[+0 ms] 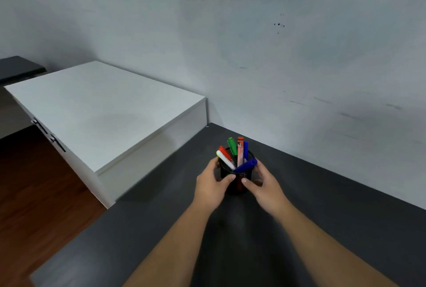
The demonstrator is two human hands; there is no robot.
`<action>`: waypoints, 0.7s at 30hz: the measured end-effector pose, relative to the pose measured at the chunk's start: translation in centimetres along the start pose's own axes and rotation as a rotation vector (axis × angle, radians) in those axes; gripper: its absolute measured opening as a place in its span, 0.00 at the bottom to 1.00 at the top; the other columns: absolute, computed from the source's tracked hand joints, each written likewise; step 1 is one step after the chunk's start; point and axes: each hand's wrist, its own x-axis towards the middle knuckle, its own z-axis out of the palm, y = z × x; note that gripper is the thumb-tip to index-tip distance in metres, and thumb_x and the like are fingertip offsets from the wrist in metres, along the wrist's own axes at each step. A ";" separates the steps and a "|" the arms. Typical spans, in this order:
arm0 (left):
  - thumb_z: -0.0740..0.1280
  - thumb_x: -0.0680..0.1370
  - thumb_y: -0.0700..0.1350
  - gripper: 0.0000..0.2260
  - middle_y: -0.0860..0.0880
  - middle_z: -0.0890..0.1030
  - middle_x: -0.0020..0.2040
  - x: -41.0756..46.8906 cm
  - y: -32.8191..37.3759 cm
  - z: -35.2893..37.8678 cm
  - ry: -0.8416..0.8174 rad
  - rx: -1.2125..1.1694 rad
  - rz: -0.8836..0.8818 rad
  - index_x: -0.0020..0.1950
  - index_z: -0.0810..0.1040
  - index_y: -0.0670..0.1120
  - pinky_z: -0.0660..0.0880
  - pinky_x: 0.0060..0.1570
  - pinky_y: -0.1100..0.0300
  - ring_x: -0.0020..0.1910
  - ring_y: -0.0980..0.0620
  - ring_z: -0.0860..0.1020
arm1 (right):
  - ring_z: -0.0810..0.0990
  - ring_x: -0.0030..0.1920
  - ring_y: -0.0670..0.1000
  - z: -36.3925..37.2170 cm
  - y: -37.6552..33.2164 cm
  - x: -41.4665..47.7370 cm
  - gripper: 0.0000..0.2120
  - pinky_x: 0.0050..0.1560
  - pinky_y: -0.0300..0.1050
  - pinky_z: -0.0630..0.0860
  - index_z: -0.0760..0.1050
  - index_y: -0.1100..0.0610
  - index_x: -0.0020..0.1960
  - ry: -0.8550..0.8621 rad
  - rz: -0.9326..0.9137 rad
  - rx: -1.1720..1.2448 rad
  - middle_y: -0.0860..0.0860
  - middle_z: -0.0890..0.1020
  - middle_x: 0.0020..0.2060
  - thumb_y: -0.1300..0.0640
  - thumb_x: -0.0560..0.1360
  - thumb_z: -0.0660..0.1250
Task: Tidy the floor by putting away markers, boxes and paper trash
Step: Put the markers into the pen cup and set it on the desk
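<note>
A black mesh pen cup [235,177] stands on the dark grey table [322,206] near the wall. Several markers [237,155] stick out of it: red, green, orange, blue and a white one with a yellow tip. My left hand [211,183] grips the cup's left side with the thumb across its front. From the right, my right hand [262,182] grips the cup, thumb on the front and fingers behind it. The lower part of the cup is hidden by both hands.
A white cabinet [96,111] with dark handles on its front stands left of the table, slightly higher, against the pale wall [276,45]. Brown wooden floor [34,194] lies at the lower left. Another dark surface [18,68] shows at the far left.
</note>
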 end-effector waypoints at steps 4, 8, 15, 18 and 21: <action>0.69 0.76 0.44 0.26 0.53 0.74 0.69 1.5 -0.6 0.8 -0.002 0.011 0.000 0.73 0.66 0.53 0.69 0.58 0.63 0.57 0.59 0.75 | 0.73 0.65 0.50 1.1 1.2 1.4 0.40 0.63 0.46 0.70 0.53 0.47 0.76 0.064 0.011 -0.075 0.48 0.69 0.71 0.58 0.73 0.71; 0.69 0.76 0.49 0.28 0.53 0.69 0.73 1.7 -3.1 0.3 -0.010 0.276 -0.060 0.75 0.63 0.54 0.67 0.68 0.55 0.68 0.54 0.70 | 0.68 0.70 0.52 3.5 1.4 2.4 0.45 0.69 0.51 0.68 0.55 0.49 0.76 0.207 0.053 -0.161 0.49 0.69 0.71 0.52 0.67 0.76; 0.61 0.76 0.64 0.27 0.58 0.61 0.77 1.2 -7.0 -2.2 -0.035 0.678 0.052 0.74 0.63 0.61 0.51 0.74 0.55 0.76 0.56 0.57 | 0.67 0.70 0.55 6.1 0.3 4.8 0.44 0.68 0.51 0.67 0.56 0.53 0.75 0.334 0.019 -0.250 0.51 0.69 0.71 0.49 0.67 0.76; 0.59 0.76 0.65 0.26 0.59 0.61 0.77 1.2 -7.5 -1.9 -0.001 0.685 0.100 0.73 0.63 0.61 0.49 0.74 0.56 0.76 0.57 0.57 | 0.68 0.69 0.56 7.1 -0.3 7.0 0.44 0.68 0.53 0.68 0.57 0.53 0.75 0.355 0.014 -0.249 0.52 0.70 0.70 0.49 0.66 0.76; 0.58 0.76 0.65 0.26 0.59 0.60 0.77 1.5 -7.9 -1.9 0.004 0.687 0.106 0.74 0.62 0.61 0.48 0.75 0.56 0.76 0.57 0.56 | 0.69 0.69 0.57 8.1 -1.2 9.6 0.43 0.67 0.55 0.68 0.57 0.53 0.75 0.370 0.011 -0.263 0.52 0.70 0.70 0.49 0.67 0.76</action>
